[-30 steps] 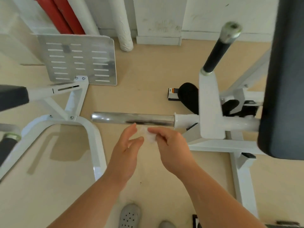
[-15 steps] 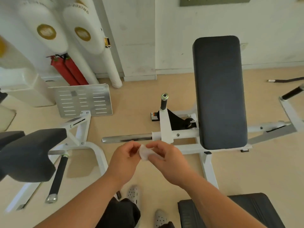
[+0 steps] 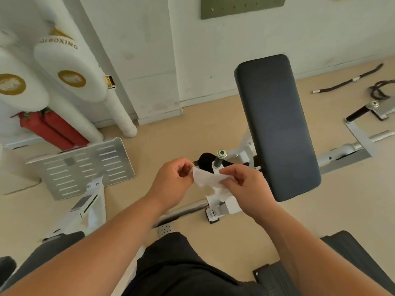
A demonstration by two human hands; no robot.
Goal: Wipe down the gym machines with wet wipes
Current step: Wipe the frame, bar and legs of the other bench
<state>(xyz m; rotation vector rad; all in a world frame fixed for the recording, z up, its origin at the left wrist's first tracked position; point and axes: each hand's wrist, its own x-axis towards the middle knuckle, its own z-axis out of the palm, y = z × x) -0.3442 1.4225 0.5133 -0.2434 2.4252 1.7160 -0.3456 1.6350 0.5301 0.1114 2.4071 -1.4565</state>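
**Wipe stretched between two hands, centre frame**

The wet wipe (image 3: pixel 206 178) is hanging at the middle of the frame, above the white machine frame (image 3: pixel 222 202). The left hand (image 3: pixel 171 182) is pinching its left edge with curled fingers, and the right hand (image 3: pixel 248 186) is pinching its right side between thumb and fingertips. The sheet is lying crumpled between them.

Just right of the right hand, the dark back pad (image 3: pixel 275 124) is standing tilted, its long left edge near the knuckles. A black handle grip (image 3: pixel 220 159) is poking up behind the wipe, and a chrome bar (image 3: pixel 186 209) is running left below the hands.

At upper left, a white pad (image 3: pixel 70 71) is showing the word "BOXING" – the letters before it are unreadable – above a gold round emblem. A slotted metal plate (image 3: pixel 85 167) is leaning at middle left. Bare tan floor (image 3: pixel 166 135) is lying open between that plate and the machine, up to the wall.
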